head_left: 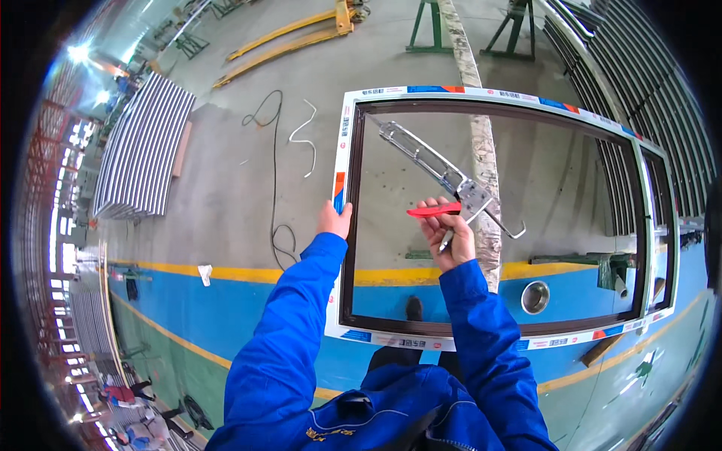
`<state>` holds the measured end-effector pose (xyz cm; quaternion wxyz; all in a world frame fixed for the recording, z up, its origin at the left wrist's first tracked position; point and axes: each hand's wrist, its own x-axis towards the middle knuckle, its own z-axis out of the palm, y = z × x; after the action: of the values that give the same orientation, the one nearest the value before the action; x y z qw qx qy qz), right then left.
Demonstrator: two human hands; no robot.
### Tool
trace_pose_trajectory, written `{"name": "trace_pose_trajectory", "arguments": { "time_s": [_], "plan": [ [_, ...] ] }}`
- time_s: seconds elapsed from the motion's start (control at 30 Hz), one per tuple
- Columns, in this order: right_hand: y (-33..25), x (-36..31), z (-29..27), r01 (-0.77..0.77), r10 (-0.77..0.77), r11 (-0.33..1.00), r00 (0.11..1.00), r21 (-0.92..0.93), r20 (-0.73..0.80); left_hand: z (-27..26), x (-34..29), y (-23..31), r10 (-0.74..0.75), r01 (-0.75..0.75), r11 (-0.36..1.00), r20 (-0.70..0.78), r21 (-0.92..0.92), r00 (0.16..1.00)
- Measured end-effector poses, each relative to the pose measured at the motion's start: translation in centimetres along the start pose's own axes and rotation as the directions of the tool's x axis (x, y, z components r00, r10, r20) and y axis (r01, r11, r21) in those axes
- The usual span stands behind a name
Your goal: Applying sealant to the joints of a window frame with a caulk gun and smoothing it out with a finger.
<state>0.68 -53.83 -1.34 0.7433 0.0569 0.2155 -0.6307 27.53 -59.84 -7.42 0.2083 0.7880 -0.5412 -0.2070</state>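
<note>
A large rectangular window frame [481, 95] with dark brown inner edges and printed white protective film lies in front of me. My left hand [334, 221] is closed on its left side bar, about midway along. Above the opening, my right hand [450, 234] grips a caulking gun [472, 197] with a silver open cradle and a red handle [435, 211]. The gun slants up and left, its thin tip at the frame's far left inner corner. Whether the tip touches the frame, I cannot tell. A bent rod end sticks out at the gun's rear right.
Under the frame runs a long wrapped beam [485, 161], with a green trestle [429, 31] at its far end. A metal bowl [535, 298] shows through the opening. A dark cord [276, 158] lies left on the floor. Stacked profiles [143, 150] and a yellow pallet jack [293, 46] stand farther off.
</note>
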Motion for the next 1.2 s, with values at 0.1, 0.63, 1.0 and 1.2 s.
{"name": "trace_pose_trajectory", "arguments": {
  "time_s": [0.1, 0.63, 1.0, 1.2],
  "plan": [
    [1.7, 2.4, -0.4, 0.012, -0.010, 0.998, 1.000, 0.057, -0.024, 0.1, 0.2, -0.1, -0.019, 0.023, 0.998, 0.065, -0.059, 0.998],
    [3.8, 7.6, -1.6, 0.012, -0.016, 0.992, 0.999, 0.125, 0.028, 0.2, 0.0, 0.1, -0.011, 0.013, 0.998, 0.040, -0.062, 0.999],
    [4.4, 7.6, -2.2, -0.004, 0.002, 0.967, 1.000, 0.257, 0.008, 0.5, 0.0, 0.3, 0.039, -0.037, 0.994, 0.015, -0.099, 0.999],
    [4.5, 8.3, -2.1, -0.015, 0.019, 0.958, 1.000, 0.286, -0.010, 0.3, -0.2, 0.6, 0.025, -0.025, 0.999, 0.001, -0.044, 1.000]
  ]
}}
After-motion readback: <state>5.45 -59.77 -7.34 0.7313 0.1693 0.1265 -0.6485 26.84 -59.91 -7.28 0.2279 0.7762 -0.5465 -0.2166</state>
